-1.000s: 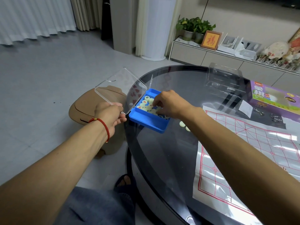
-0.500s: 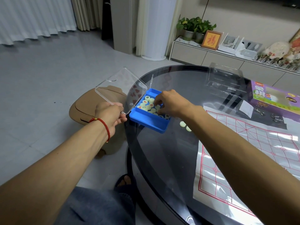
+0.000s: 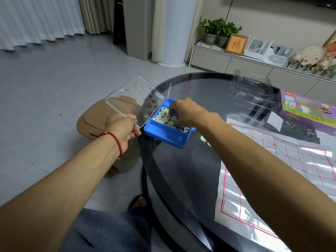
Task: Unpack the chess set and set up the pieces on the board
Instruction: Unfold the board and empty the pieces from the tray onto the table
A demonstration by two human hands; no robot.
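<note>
A blue piece box [image 3: 169, 138] sits at the left edge of the round glass table [image 3: 181, 179], its clear lid [image 3: 134, 99] swung open to the left. Several pale round chess pieces [image 3: 164, 118] with red or black characters lie inside. My left hand [image 3: 123, 127] pinches the lid's near corner. My right hand [image 3: 183, 111] reaches into the box, fingers curled down among the pieces; whether it holds one is hidden. Two loose pieces [image 3: 204, 140] lie on the glass right of the box. The white board sheet [image 3: 291, 170] with red lines lies to the right.
A purple game box [image 3: 307, 110] and a clear plastic insert [image 3: 252, 91] stand at the table's far right, with small metal puzzles [image 3: 307, 131] beside them. A brown stool [image 3: 103, 120] sits on the floor left of the table. My knee and foot are below.
My right hand has shifted slightly left and deeper among the pieces in the box. My left hand and the lid have stayed put.
</note>
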